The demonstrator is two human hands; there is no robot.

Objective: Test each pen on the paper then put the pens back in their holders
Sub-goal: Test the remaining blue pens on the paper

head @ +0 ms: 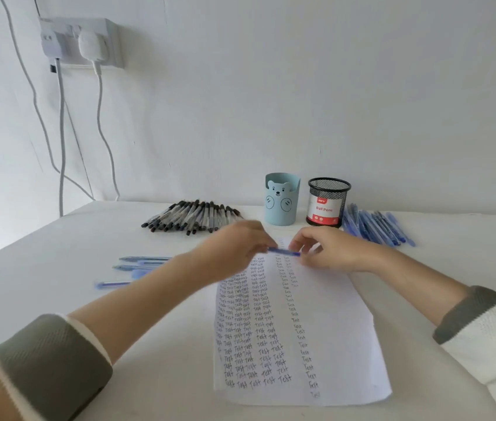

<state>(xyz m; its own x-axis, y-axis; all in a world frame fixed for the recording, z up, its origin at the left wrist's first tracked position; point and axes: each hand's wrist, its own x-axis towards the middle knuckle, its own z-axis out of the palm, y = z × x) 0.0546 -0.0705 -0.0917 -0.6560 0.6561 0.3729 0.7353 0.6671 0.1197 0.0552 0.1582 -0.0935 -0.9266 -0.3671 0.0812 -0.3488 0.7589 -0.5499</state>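
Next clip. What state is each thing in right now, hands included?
paper: flat, partly filled with columns of "Test".
blue pen: held level over the paper.
left hand: pinches the pen's left end; blurred.
right hand: pinches its right end.
bear holder: upright, no pens sticking out.
mesh holder: upright, no pens sticking out.
black pens: lying in a heap.
blue pen pile: lying right of mesh holder.

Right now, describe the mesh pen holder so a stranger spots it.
On the table, two holders stand at the far edge. The mesh holder is the right-hand one, beside the blue pens: black wire, red-and-white Ball Pens label, unlike the pale-blue bear cup.
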